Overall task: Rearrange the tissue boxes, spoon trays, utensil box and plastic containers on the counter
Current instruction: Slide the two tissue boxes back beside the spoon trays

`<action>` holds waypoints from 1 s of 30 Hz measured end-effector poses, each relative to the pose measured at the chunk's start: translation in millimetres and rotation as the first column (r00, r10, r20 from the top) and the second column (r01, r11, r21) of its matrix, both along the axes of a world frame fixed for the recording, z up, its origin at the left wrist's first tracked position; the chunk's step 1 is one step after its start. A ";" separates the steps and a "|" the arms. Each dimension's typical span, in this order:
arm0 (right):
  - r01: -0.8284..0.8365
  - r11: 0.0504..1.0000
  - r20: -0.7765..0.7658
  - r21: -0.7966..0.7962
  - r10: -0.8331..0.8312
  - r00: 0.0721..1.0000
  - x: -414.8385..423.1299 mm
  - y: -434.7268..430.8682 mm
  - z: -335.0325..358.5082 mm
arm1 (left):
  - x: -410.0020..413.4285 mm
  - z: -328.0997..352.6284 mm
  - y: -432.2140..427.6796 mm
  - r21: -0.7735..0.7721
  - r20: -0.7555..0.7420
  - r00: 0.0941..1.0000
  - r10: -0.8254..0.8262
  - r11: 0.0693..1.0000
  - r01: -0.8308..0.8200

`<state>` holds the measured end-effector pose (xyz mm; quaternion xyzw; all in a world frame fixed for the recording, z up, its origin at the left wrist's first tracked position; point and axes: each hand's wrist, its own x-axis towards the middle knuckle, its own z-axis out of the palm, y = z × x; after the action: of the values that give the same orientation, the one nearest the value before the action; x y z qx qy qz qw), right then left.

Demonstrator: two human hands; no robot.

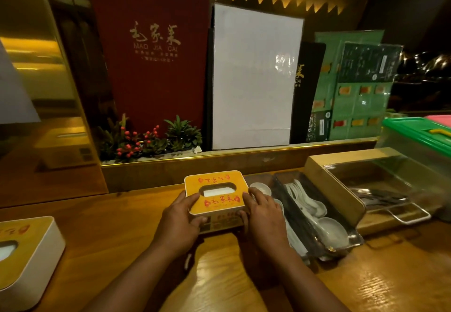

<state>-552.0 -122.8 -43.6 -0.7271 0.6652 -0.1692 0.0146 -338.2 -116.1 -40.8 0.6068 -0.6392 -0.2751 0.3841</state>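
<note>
My left hand and right hand clasp the yellow tissue box by its ends, near the counter's back edge, just beside the spoon tray. I judge I'm mid-placement; next it needs squaring and release.

Restaurant counter: menus (upright), spoon trays.

A single head-worn view looks forward and down, close over the wooden counter toward the back ledge.
</note>
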 end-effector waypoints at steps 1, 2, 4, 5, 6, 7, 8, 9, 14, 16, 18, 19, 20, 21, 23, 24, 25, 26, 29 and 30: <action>0.002 1.000 0.013 0.002 -0.002 1.000 -1.6 -1.6 -0.8 | -2.5 0.2 -1.3 -0.001 -0.001 1.000 0.005 1.000 -0.005; 0.004 1.000 0.025 0.002 -0.004 1.000 -2.5 -2.7 -1.6 | -4.5 0.4 -2.6 0.001 -0.003 1.000 0.007 1.000 -0.007; 0.005 1.000 0.046 0.001 -0.005 0.999 -3.8 -4.5 -3.1 | -6.8 0.9 -5.1 0.011 0.006 1.000 0.016 1.000 -0.016; 0.006 1.000 0.060 0.003 -0.007 0.998 -4.3 -5.1 -4.0 | -7.0 1.1 -6.3 0.020 0.012 1.000 0.022 1.000 -0.022; 0.008 1.000 0.069 0.004 -0.008 0.998 -4.7 -5.4 -4.6 | -7.3 1.9 -7.3 0.028 0.011 1.000 0.027 0.999 -0.027; 0.009 1.000 0.075 0.003 -0.009 0.997 -5.2 -5.6 -5.2 | -7.1 2.3 -8.2 0.037 0.006 1.000 0.030 0.999 -0.030; 0.009 1.000 0.082 -0.001 -0.009 0.997 -5.4 -5.6 -5.7 | -6.8 2.7 -8.9 0.042 -0.004 1.000 0.029 0.999 -0.029; 0.008 1.000 0.094 -0.009 -0.007 0.996 -5.4 -5.4 -5.4 | -6.3 2.1 -9.5 0.046 -0.015 1.000 0.027 0.999 -0.026; 0.018 1.000 0.120 -0.022 -0.015 0.993 -4.8 -5.0 -6.3 | -4.9 -6.0 -11.3 0.029 -0.020 0.999 0.025 0.999 -0.025; 0.023 0.999 0.120 -0.038 -0.019 0.993 -4.2 -4.6 -6.4 | -4.9 -7.2 -11.1 0.016 -0.020 0.999 0.032 0.999 -0.032; 0.019 0.999 0.119 -0.039 -0.014 0.993 -4.6 -4.1 -5.9 | -3.9 -8.9 -11.1 0.015 -0.015 1.000 0.022 1.000 -0.022; 0.015 0.999 0.122 -0.033 -0.011 0.993 -5.3 -3.8 -5.7 | -3.0 -10.0 -10.9 0.020 0.001 1.000 0.018 1.000 -0.018; 0.012 1.000 0.131 -0.023 -0.009 0.991 -6.3 -3.4 -5.8 | -1.4 -11.0 -9.6 0.032 0.024 1.000 0.013 0.999 -0.014; 0.011 1.000 0.149 -0.014 -0.009 0.989 -6.7 -2.3 -5.3 | 0.7 -11.8 -7.2 0.040 0.045 0.999 0.007 0.999 -0.008; -0.001 0.999 0.183 -0.033 0.007 0.983 -5.2 1.0 -3.5 | 7.9 -9.3 1.4 0.049 0.051 0.999 -0.005 0.999 0.002; -0.018 0.998 0.193 -0.067 0.031 0.981 -2.8 2.8 -2.3 | 13.8 -5.9 6.9 0.044 0.041 0.999 -0.006 0.999 0.004; -0.043 0.993 0.199 -0.114 0.065 0.978 1.7 4.9 -0.1 | 22.2 -2.2 12.9 0.023 0.038 0.999 -0.006 1.000 0.005; -0.071 0.984 0.209 -0.165 0.105 0.972 8.6 6.6 1.8 | 33.0 2.9 19.6 0.002 0.051 0.999 0.001 1.000 -0.001; -0.178 0.950 0.259 -0.255 0.245 0.934 51.2 19.0 10.0 | 81.4 17.3 39.4 -0.069 0.098 0.994 0.043 0.997 -0.037; -0.226 0.939 0.274 -0.261 0.296 0.915 71.7 25.5 12.6 | 101.4 22.5 46.7 -0.079 0.105 0.993 0.062 0.995 -0.054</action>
<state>-480.3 -97.3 -31.0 -0.7712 0.5276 -0.3514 0.0591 -236.9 -69.4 -18.3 0.6239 -0.6511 -0.2065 0.3797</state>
